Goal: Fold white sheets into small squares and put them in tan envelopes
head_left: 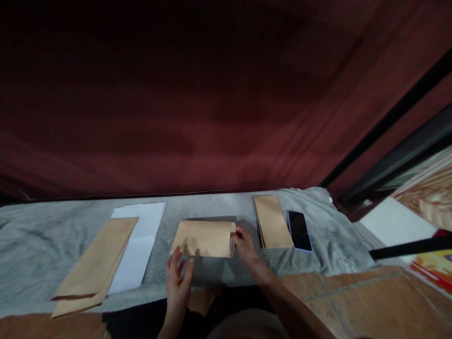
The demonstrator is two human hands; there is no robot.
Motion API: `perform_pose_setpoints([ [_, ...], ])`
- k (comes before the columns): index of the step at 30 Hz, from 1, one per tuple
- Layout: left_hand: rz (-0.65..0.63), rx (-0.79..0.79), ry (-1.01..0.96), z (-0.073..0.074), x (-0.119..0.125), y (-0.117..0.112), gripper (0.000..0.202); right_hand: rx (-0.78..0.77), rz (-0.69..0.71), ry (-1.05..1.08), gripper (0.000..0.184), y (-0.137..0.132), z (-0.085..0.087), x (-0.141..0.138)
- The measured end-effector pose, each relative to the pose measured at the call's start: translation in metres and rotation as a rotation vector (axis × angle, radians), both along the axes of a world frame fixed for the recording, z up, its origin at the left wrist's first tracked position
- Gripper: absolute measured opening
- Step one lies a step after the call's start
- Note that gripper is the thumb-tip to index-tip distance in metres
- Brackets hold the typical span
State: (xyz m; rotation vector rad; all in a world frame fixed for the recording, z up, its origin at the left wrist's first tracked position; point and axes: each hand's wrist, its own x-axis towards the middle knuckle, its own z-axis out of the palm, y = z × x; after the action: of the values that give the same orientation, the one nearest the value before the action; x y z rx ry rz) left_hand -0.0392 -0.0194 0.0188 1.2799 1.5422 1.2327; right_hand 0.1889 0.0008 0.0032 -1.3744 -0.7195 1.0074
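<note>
1. Right hand (243, 242) of the person pinches the right end of the middle envelope (206, 238), thumb and fingers close together at its opening; whether they also grip what is inside cannot be told.
2. Left hand (178, 278) is spread fairly wide, thumb apart from the fingers, at the near left part of that same envelope. Its fingertips are at the near edge; whether they press on it is hard to tell.
3. This middle envelope is brown and lies lengthwise from left to right, between the two other groups of paper. Faint reddish print shows near its far left corner, and a pale strip shows in the opening at the right end.
4. Just to the right lie brown envelopes (273, 221), one on another, with their long sides running from far to near.
5. Beside them, farther right, is a phone (299, 230) with a dark screen and a pale purple edge, its near left side close to the envelopes' near corner.
6. To the left of the middle envelope, white paper (143, 245) lies at a slant, partly covered by a left pile of envelopes (95, 259). The top one bears a small red mark at its far end, and the pile's near end reaches the near edge of the cloth.
7. Grey cloth (212, 205) lies under all of these.
8. Beyond its far edge rises a dark red surface (197, 132); tiled floor (367, 301) shows at the near right.
</note>
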Motion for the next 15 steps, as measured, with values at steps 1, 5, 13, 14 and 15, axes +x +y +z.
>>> perform_pose_setpoints([
  [1,0.054,-0.139,-0.203,-0.002,0.008,-0.006,0.062,0.003,-0.014,0.012,0.014,-0.001,0.002,-0.001],
  [5,0.111,-0.530,-0.765,0.005,0.049,-0.017,0.028,0.019,-0.067,0.042,0.017,-0.007,0.006,-0.008],
  [13,0.056,-0.607,-0.932,0.031,0.097,-0.022,0.021,0.015,-0.110,0.024,0.018,-0.025,0.007,-0.013],
  [14,0.059,-0.595,-0.897,0.028,0.097,-0.023,0.023,0.012,-0.104,0.019,0.018,-0.027,0.007,-0.012],
  [15,0.055,-0.578,-0.853,0.025,0.096,-0.024,0.024,0.007,-0.091,0.015,0.018,-0.030,0.008,-0.011],
])
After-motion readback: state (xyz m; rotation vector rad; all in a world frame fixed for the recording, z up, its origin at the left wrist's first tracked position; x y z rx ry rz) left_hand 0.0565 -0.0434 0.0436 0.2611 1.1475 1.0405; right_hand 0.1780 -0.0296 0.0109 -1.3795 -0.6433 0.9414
